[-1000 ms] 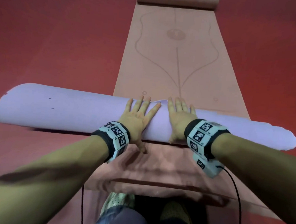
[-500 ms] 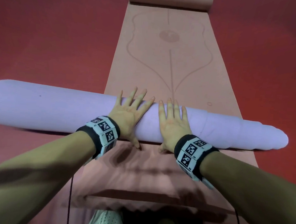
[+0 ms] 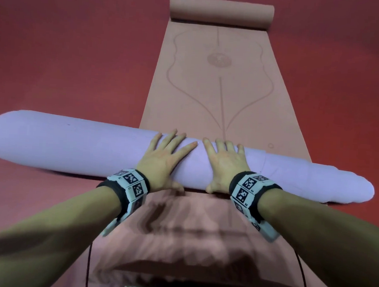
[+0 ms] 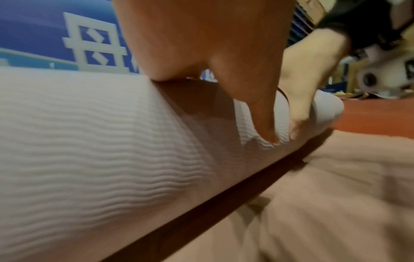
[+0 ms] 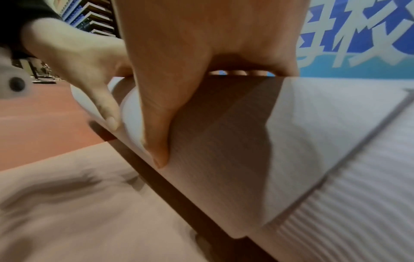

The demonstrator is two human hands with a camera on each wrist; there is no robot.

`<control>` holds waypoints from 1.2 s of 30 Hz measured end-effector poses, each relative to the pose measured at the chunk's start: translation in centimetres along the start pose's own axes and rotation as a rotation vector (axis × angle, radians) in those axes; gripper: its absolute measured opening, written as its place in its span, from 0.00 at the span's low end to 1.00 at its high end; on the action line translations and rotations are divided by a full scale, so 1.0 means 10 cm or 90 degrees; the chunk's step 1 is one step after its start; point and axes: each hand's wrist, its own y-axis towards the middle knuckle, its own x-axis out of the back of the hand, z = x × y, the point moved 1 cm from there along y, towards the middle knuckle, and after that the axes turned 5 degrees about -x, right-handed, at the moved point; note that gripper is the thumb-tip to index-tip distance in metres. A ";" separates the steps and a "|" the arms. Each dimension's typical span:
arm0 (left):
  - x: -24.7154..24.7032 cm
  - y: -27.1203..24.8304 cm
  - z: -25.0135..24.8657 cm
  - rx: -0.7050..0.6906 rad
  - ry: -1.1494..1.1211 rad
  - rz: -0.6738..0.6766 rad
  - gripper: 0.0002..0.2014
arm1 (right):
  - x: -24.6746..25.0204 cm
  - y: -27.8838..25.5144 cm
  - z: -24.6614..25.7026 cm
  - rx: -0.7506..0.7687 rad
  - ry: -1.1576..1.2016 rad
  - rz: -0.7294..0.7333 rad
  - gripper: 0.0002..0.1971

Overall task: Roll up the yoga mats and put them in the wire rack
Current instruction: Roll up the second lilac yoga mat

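Head view shows two mats: one rolled lilac mat (image 3: 73, 145) under left hand (image 3: 163, 157) and right hand (image 3: 225, 163), both pressing with flat, spread fingers, and one pink mat (image 3: 220, 96) underneath.

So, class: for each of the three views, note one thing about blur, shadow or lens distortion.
Head view: the lilac mat roll bows from wide-angle distortion, and forearm shadows smear on the pink mat. Left wrist view: the left hand shadows the ribbed roll. Right wrist view: the foreground is blurred.

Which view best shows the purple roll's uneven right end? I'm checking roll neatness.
The head view: the purple roll spans the frame, its right end stepped. The left wrist view shows only its wavy texture; the right wrist view, one layer edge.
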 end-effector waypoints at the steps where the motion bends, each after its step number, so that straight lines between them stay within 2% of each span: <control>1: 0.06 -0.08 0.03 0.005 -0.041 -0.026 0.57 | 0.02 -0.04 -0.01 -0.004 0.008 0.000 0.64; 3: 0.21 -0.29 0.07 0.012 -0.055 -0.125 0.43 | 0.09 -0.14 -0.02 -0.016 0.025 -0.010 0.63; 5: 0.35 -0.53 0.06 0.062 -0.040 -0.250 0.24 | 0.23 -0.25 -0.05 -0.045 0.064 -0.031 0.63; 6: 0.44 -0.65 0.03 0.111 -0.057 -0.279 0.19 | 0.34 -0.32 -0.07 -0.062 0.092 -0.042 0.64; 7: 0.52 -0.74 -0.02 0.172 -0.100 -0.271 0.19 | 0.46 -0.38 -0.10 -0.080 0.128 -0.053 0.65; 9: 0.67 -0.88 -0.12 0.291 -0.268 -0.223 0.21 | 0.76 -0.53 -0.13 -0.107 0.225 -0.082 0.67; 10: 0.77 -0.90 -0.16 0.328 -0.367 -0.213 0.27 | 0.93 -0.60 -0.14 -0.117 0.280 -0.099 0.67; 12: 1.08 -0.87 -0.21 0.340 -0.531 -0.216 0.44 | 1.29 -0.75 -0.15 -0.121 0.382 -0.148 0.66; 14: 1.48 -0.79 -0.23 0.289 -0.643 -0.244 0.58 | 1.66 -0.89 -0.16 -0.102 0.468 -0.206 0.60; 15: 1.69 -0.75 -0.24 0.248 -0.676 -0.269 0.60 | 1.84 -0.96 -0.16 -0.089 0.511 -0.235 0.57; 19: 2.55 -0.70 -0.41 0.066 -0.712 -0.393 0.49 | 2.50 -1.32 -0.09 -0.002 0.635 -0.335 0.52; 23: 3.11 -0.87 -0.56 0.008 -0.727 -0.521 0.55 | 2.95 -1.63 0.01 0.051 0.712 -0.399 0.49; 26: 3.24 -1.02 -0.62 -0.001 -0.741 -0.559 0.53 | 3.06 -1.80 0.13 0.088 0.766 -0.403 0.56; 29: 3.26 -1.15 -0.64 0.018 -0.728 -0.551 0.54 | 2.93 -1.86 0.25 0.125 0.826 -0.373 0.59; 34: 2.99 -1.27 -0.61 0.041 -0.664 -0.357 0.60 | 2.29 -1.83 0.25 0.101 0.810 -0.252 0.61; 36: 2.84 -1.27 -0.65 0.041 -0.652 -0.345 0.59 | 2.17 -1.87 0.20 0.105 0.800 -0.226 0.60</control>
